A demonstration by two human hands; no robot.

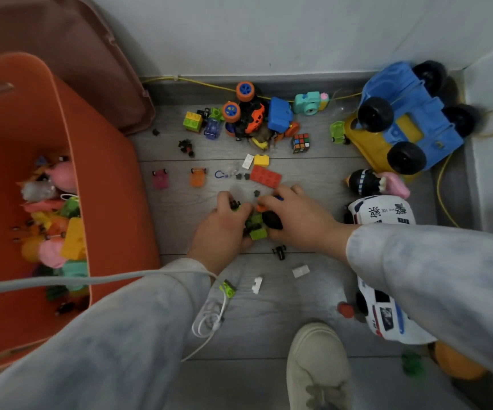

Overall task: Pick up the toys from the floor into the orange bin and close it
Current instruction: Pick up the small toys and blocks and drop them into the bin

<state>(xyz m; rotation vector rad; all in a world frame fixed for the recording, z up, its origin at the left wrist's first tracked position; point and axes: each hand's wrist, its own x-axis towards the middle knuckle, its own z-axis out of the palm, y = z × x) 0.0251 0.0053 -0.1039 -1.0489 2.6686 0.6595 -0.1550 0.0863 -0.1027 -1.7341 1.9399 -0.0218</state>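
Grey floor (180, 208) is strewn with toys (266, 176). Mid-floor, the left hand (224, 229) curls round green pieces (258, 233) and the right hand (298, 220) grips a black piece (272, 220). Left of them, the orange bin (106, 187) stands open, part-filled.

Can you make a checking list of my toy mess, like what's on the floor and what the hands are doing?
Surface: grey floor, toys scattered across it.
Job's things: orange bin open, holding toys; blue truck upside down near the corner; puzzle cube and red brick on the floor.
Clutter: nothing seen besides toys.
Hands: left hand and right hand together, fingers curled round small toys.
Cables: white cable crossing the left sleeve; yellow cord along the wall.
Surroundings: pale wall; a shoe.
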